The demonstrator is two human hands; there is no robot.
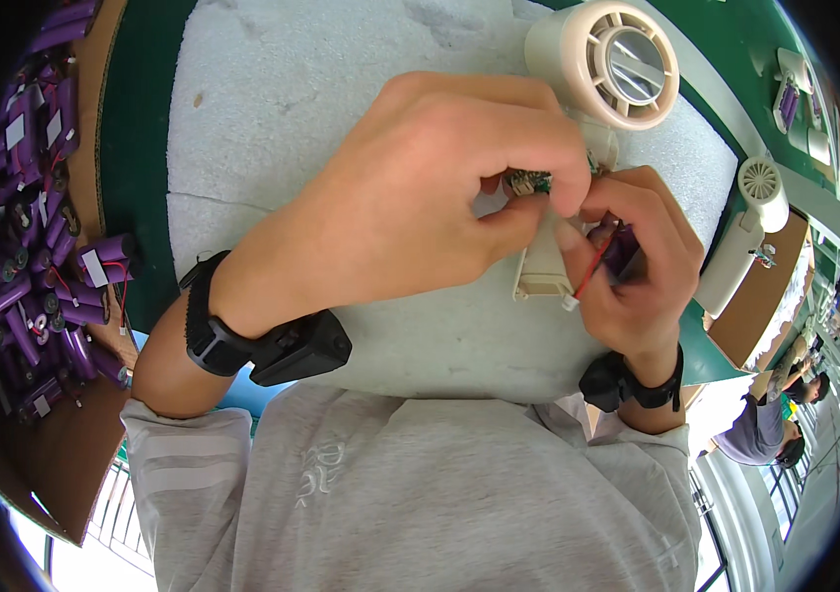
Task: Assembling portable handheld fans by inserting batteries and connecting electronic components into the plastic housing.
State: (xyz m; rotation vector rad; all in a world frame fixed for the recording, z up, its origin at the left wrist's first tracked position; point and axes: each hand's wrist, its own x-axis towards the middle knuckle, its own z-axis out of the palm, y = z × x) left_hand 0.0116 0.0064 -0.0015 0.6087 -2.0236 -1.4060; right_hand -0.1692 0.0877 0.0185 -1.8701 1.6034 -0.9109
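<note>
A cream handheld fan point(556, 49) lies on the white foam pad point(242, 109), its round grille at the far right and its handle point(541, 264) pointing toward me. My left hand point(449, 183) reaches over the handle, thumb and fingers pinching a small green circuit board point(530, 182). Beside it, my right hand point(647, 257) is closed round a purple battery point(621, 253), mostly hidden by the fingers. From the battery a red wire point(597, 262) runs down to a small white plug point(570, 303). The fingertips of both hands meet near the fan's neck.
At the left stands a cardboard box point(90, 118) heaped with purple batteries point(30, 237) and wires. Another cream fan point(735, 261) lies to the right, near an open carton point(767, 286). Fan shell parts point(797, 99) rest on the green table point(735, 59). Other people point(760, 429) are at far right.
</note>
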